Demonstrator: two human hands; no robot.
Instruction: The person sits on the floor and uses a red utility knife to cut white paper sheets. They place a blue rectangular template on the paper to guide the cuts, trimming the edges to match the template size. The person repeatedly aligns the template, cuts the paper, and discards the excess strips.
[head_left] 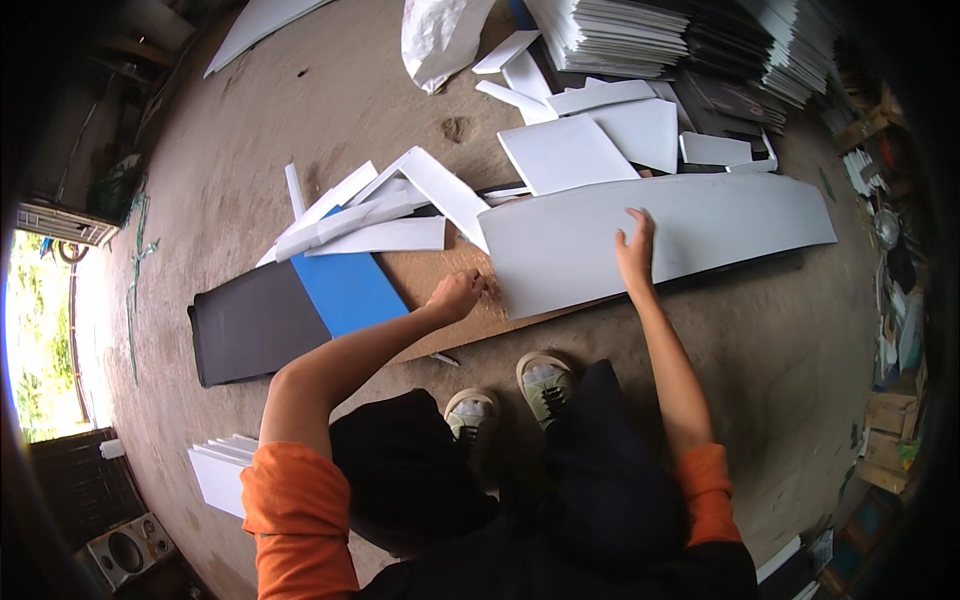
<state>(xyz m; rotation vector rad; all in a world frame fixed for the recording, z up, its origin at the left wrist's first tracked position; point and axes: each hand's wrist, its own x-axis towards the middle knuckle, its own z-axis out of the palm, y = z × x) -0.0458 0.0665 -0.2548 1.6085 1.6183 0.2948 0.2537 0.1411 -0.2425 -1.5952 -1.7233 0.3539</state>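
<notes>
Item, nearest me: left hand (pixel 457 295), fist closed at the near edge of the white sheet (pixel 650 235); whether it grips a cutter I cannot tell. Right hand (pixel 636 250), spread flat, pins the sheet on the brown board (pixel 440 275) on the floor. Risk: sheet slips, cut wanders toward fingers. Beyond: white offcuts (pixel 370 215).

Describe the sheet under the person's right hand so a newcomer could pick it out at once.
Start at the brown board lying on the concrete floor in front of the person's shoes. Across its right end lies a long white sheet, with the right hand flat on it and the left hand at its left edge. It is far larger than the white offcuts nearby.
</notes>
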